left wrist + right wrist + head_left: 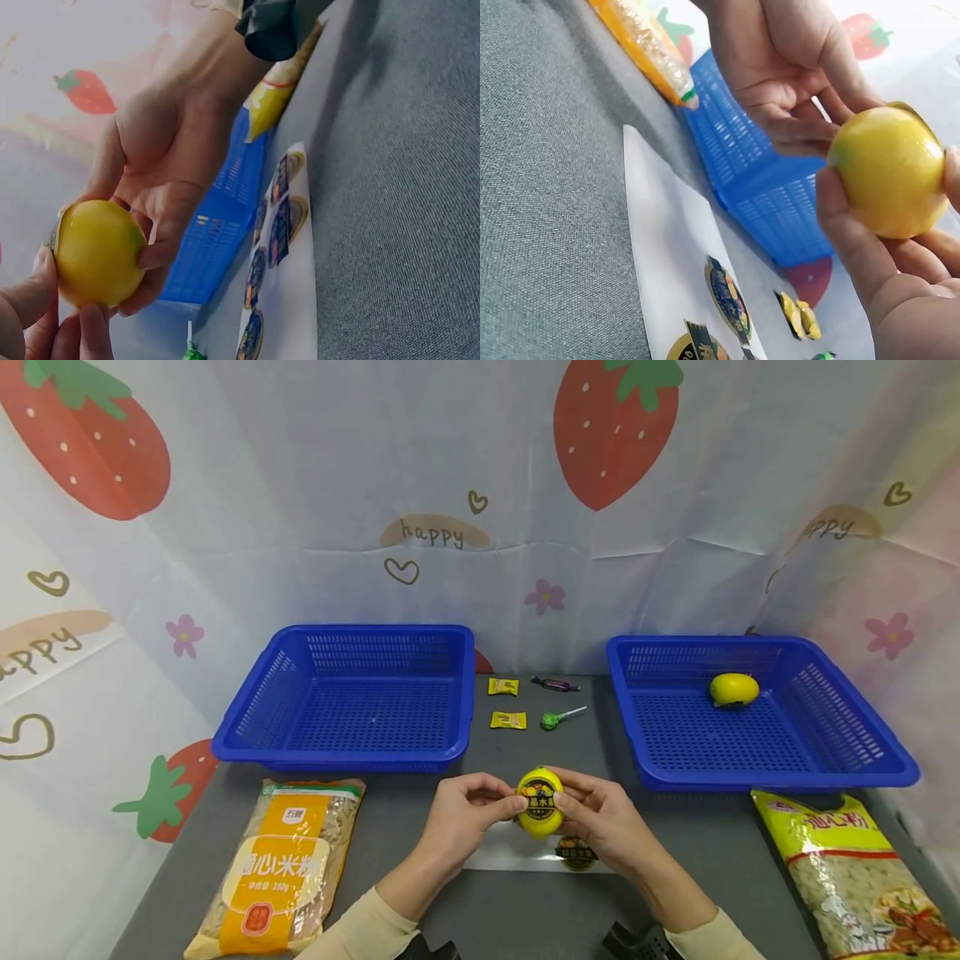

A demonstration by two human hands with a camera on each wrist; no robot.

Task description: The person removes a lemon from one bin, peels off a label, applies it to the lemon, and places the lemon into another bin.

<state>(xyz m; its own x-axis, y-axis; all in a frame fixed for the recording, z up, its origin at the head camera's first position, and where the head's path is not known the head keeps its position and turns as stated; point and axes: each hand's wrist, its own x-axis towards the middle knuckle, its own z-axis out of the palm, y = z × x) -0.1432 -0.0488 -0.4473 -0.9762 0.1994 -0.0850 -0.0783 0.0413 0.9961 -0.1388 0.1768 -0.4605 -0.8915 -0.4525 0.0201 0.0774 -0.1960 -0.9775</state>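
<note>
Both hands hold a yellow lemon (540, 831) over the front middle of the table. A dark sticker (540, 800) with gold and coloured print lies across its upper face. My left hand (467, 817) pinches the lemon from the left, its thumb at the sticker's edge. From the right, the fingers and thumb of my right hand (602, 817) grip it, thumb also on the sticker. In the right wrist view the lemon (889, 172) shows its bare underside. Beneath the hands lies a white sticker sheet (517, 853) with several dark round stickers, partly hidden in the head view.
Left is a blue basket (345, 755); a second blue basket (780, 777), right, holds a yellow lemon (735, 689). Between them lie two yellow-wrapped candies (508, 720), a dark-wrapped candy (556, 683) and a green lollipop (551, 720). Food bags (277, 868) flank the front.
</note>
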